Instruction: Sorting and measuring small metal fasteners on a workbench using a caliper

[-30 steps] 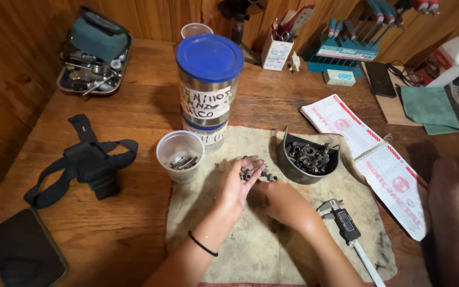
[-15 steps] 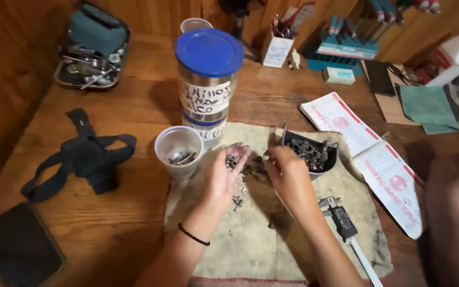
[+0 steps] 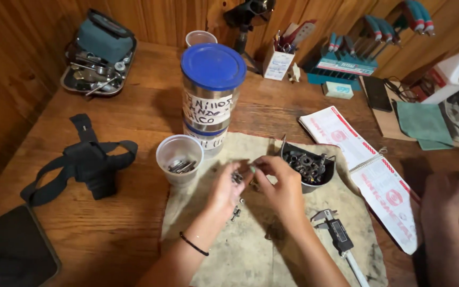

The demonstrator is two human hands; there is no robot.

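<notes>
1. Lying at the far left of the wooden table [image 3: 134, 223] are a dark pouch [image 3: 11, 250] and a black strap harness [image 3: 83, 165], both well apart from the work.
2. Next comes a clear plastic cup [image 3: 179, 157] with a few bolts inside, standing at the left edge of the stained cloth [image 3: 251, 250], just in front of stacked tins with a blue lid [image 3: 212, 66].
3. The left hand [image 3: 224, 188] is cupped, palm up, around a small heap of screws [image 3: 237, 177]; a few loose ones [image 3: 236, 212] lie on the cloth below it.
4. The right hand [image 3: 282, 186] pinches at that heap with thumb and forefinger; whether a piece is actually gripped I cannot tell.
5. A dark bowl of nuts and bearings [image 3: 306, 165] sits just beside the right hand, and a digital caliper [image 3: 336, 234] lies near the right forearm.
6. Risks, as I judge: a tilt of the cupped palm could spill screws, and an elbow swing could knock the cup or nudge the caliper.
7. Open room lies on the bare cloth toward the near edge; another person's hand [image 3: 452, 191] rests at the far right by an open catalogue [image 3: 367, 165].
</notes>
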